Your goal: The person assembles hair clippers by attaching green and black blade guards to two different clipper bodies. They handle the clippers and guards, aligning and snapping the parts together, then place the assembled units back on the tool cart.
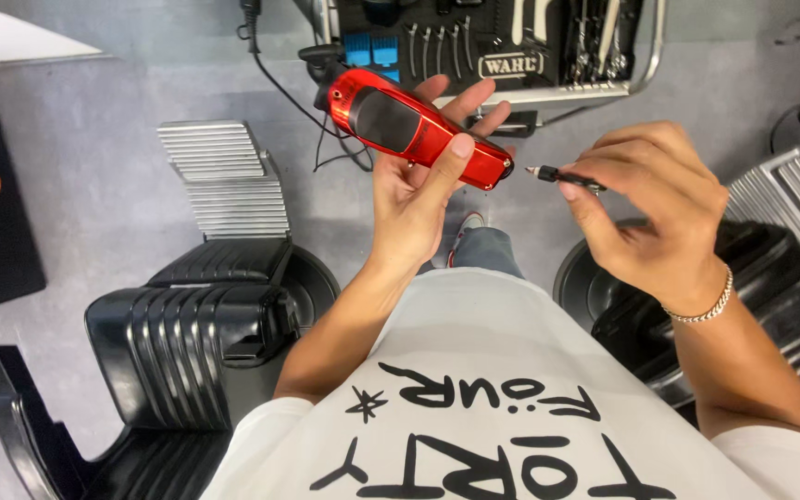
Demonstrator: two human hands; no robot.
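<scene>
My left hand point(416, 190) grips a glossy red hair clipper point(414, 128) with a black panel on its body, held slanted above the floor with its blade end toward the upper left. My right hand point(655, 208) pinches a thin black plug point(562, 176) at the end of a cord, its metal tip pointing at the clipper's lower right end. A small gap separates the tip from the clipper. A gold chain bracelet point(704, 311) sits on my right wrist.
A black barber chair point(187, 352) with a ribbed metal footrest point(224, 176) stands at the left, another black chair point(770, 278) at the right. A tray of combs, scissors and blue guards point(493, 46) sits above. A black cable point(293, 97) trails on the grey floor.
</scene>
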